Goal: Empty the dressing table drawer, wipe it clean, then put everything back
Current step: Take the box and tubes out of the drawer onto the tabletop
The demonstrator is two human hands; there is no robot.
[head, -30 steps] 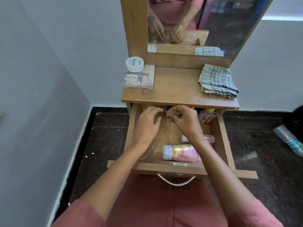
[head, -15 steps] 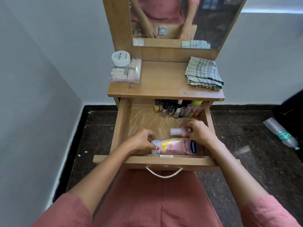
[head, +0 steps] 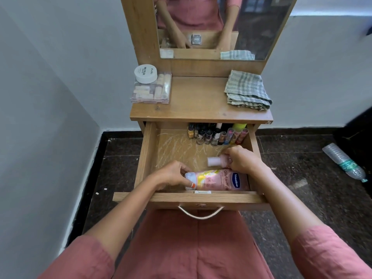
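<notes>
The wooden drawer [head: 148, 150] of the dressing table is pulled out. A pink lotion bottle [head: 219, 180] lies on its side along the drawer's front wall, and my left hand [head: 173, 175] grips its white cap end. My right hand [head: 242, 160] holds a small pink bottle with a white cap [head: 216, 161] lying just behind the lotion. A row of nail polish bottles [head: 207, 134] and lip balm tubes [head: 235, 134] stands at the back right of the drawer. The drawer's floor is scratched with pale marks.
On the tabletop [head: 197, 101] a clear plastic box [head: 151, 91] with a white round jar [head: 146, 73] on it sits at the left; a folded checked cloth [head: 246, 91] lies at the right. A mirror [head: 221, 27] rises behind. A plastic water bottle [head: 344, 162] lies on the dark floor.
Both hands came from the back of the drawer to its front. The left took the lotion bottle's cap end, the right took the small pink bottle. The small bottles at the back are uncovered.
</notes>
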